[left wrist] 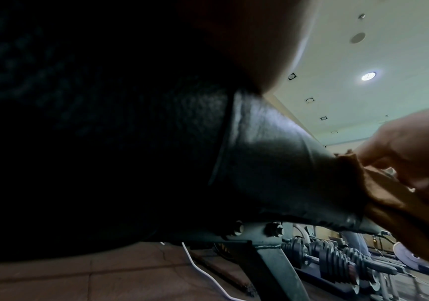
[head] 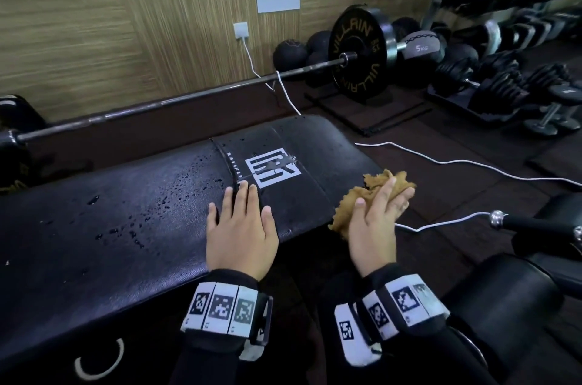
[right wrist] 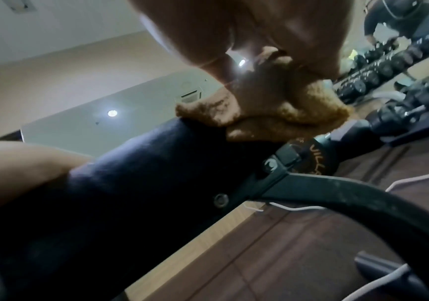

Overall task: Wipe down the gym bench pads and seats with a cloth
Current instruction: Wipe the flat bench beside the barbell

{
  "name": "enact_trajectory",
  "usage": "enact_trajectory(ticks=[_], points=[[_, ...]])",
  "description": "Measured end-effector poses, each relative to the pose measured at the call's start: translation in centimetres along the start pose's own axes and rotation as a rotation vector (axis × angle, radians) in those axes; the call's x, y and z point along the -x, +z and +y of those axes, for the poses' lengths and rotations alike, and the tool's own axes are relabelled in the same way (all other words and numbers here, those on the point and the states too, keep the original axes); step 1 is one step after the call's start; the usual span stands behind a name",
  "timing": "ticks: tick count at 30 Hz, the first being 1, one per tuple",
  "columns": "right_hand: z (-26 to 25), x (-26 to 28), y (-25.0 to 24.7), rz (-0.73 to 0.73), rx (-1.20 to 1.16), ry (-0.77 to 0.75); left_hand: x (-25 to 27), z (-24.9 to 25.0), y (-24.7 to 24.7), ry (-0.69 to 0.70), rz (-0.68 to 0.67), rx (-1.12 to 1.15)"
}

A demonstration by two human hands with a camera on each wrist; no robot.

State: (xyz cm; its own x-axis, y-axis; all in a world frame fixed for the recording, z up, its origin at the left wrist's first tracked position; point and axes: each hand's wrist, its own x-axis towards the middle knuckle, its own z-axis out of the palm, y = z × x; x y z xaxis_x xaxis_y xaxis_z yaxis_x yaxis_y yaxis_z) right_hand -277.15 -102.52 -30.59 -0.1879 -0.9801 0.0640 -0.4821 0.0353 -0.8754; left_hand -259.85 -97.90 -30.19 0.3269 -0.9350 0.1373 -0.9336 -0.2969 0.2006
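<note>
A long black bench pad [head: 126, 211] with a white logo runs across the head view, beaded with water drops. My left hand [head: 241, 227] lies flat on it, fingers straight, just left of the logo. My right hand [head: 378, 214] holds a crumpled tan cloth [head: 356, 198] at the pad's right edge, thumb and fingers wrapped over it. In the right wrist view the cloth [right wrist: 264, 114] is bunched under my fingers against the pad's edge [right wrist: 143, 163]. The left wrist view shows the pad's side [left wrist: 272, 163] and the cloth [left wrist: 388, 203] at the right.
A loaded barbell [head: 220, 91] lies on the floor beyond the bench. Medicine balls [head: 289, 54] and dumbbell racks [head: 504, 76] fill the back right. A white cable [head: 441, 161] trails across the dark floor. Another black padded seat [head: 504, 290] stands at my right.
</note>
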Motion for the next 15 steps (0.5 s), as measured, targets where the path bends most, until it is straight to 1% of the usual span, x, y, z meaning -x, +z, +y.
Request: enact_trajectory(ticks=[2, 4, 7, 10, 13, 15], points=[[-0.3, 1.5, 1.0, -0.023, 0.003, -0.041, 0.0, 0.1, 0.0, -0.001, 0.001, -0.004], [-0.3, 3.1, 1.8, -0.069, 0.024, -0.121, 0.0, 0.1, -0.2, 0.001, -0.001, 0.004], [0.4, 3.1, 1.3, -0.09, 0.165, -0.186, 0.1, -0.4, -0.4, 0.036, -0.019, 0.043], [0.6, -0.2, -0.4, -0.066, 0.379, -0.249, 0.4, -1.8, -1.0, 0.063, -0.017, 0.103], [0.3, -4.8, -2.0, -0.13, 0.512, -0.257, 0.5, -3.7, -1.8, 0.015, -0.001, 0.073], [-0.2, -7.1, -2.3, -0.181, 0.542, -0.24, 0.4, -4.7, -2.2, -0.04, -0.023, 0.009]])
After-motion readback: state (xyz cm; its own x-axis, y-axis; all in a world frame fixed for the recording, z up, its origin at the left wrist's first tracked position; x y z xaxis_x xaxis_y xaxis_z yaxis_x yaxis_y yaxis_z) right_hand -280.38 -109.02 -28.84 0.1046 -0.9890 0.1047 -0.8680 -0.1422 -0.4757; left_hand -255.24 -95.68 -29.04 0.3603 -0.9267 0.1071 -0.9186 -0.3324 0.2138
